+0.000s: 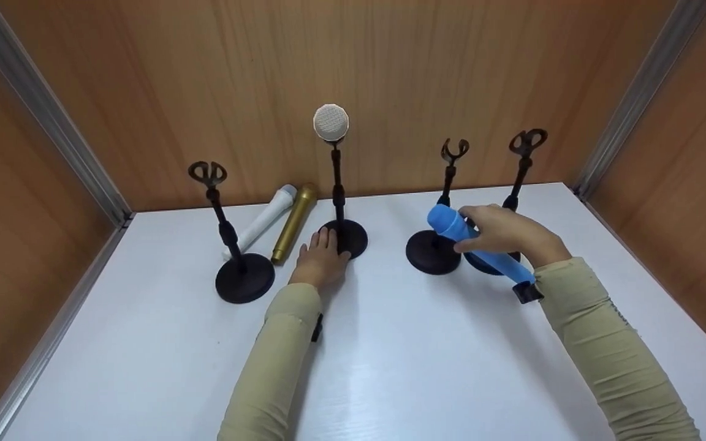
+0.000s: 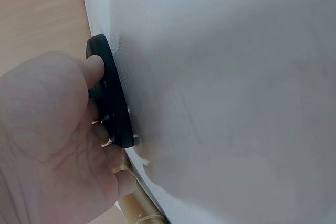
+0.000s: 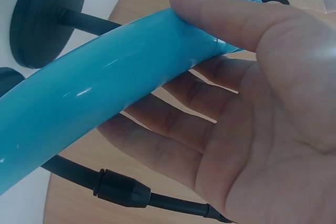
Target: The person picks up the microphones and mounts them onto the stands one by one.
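My right hand holds a blue microphone slantwise above the table, its head up and to the left. In the right wrist view the thumb lies over the blue microphone and the fingers pass behind it. My left hand rests at the round base of the middle stand, which bears a microphone with a pale mesh head. The left wrist view shows the thumb against that black base. Two stands with bare clips, the nearer and another, rise behind my right hand.
A white microphone and a gold microphone lie on the white table, left of my left hand. Another stand with a bare clip stands at the left. Wooden panels enclose the back and sides.
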Available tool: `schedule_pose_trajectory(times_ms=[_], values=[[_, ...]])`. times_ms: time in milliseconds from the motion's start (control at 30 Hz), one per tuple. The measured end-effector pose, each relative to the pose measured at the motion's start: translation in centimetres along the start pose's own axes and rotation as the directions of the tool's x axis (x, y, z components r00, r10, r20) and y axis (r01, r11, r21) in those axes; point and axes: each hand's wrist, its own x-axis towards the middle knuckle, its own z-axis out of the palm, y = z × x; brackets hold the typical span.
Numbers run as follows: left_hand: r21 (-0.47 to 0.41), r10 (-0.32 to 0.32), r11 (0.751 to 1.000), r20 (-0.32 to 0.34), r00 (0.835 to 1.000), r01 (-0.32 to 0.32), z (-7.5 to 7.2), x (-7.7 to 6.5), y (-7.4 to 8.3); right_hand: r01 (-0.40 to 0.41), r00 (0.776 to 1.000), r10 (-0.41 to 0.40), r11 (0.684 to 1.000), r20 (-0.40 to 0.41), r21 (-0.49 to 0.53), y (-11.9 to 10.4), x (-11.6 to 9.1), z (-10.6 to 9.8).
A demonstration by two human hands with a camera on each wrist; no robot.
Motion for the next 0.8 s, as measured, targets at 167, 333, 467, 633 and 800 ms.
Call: schedule_pose_trajectory(times_ms=[167, 333, 467, 633, 800], values=[[0.034, 0.018, 0.999, -0.009, 1.0, -0.017, 0.0, 0.1, -0.1, 0.0, 1.0, 0.0, 1.0, -0.027, 0.012, 0.3, 0.1, 0.2], [0.06, 0.041, 0.997, -0.041, 0.998, -0.038, 0.5, 0.1, -0.2, 0.044, 0.994, -0.033, 0.994, -0.105, 0.1, 0.9, 0.4, 0.4], [0.054, 0.048, 0.998, -0.079, 0.996, -0.044, 0.7, 0.1, -0.2, 0.063, 0.983, -0.024, 0.976, -0.184, 0.209, 1.5, 0.4, 0.5], [0.107, 0.049, 0.994, -0.119, 0.992, -0.036, 0.6, -0.4, 0.9, 0.06, 0.971, 0.041, 0.913, -0.236, 0.403, 2.3, 0.2, 0.4], [0.137, 0.082, 0.989, -0.132, 0.988, -0.064, 0.2, -0.9, 3.6, 0.024, 0.967, 0.133, 0.798, -0.216, 0.602, 2.6, 0.2, 0.5]])
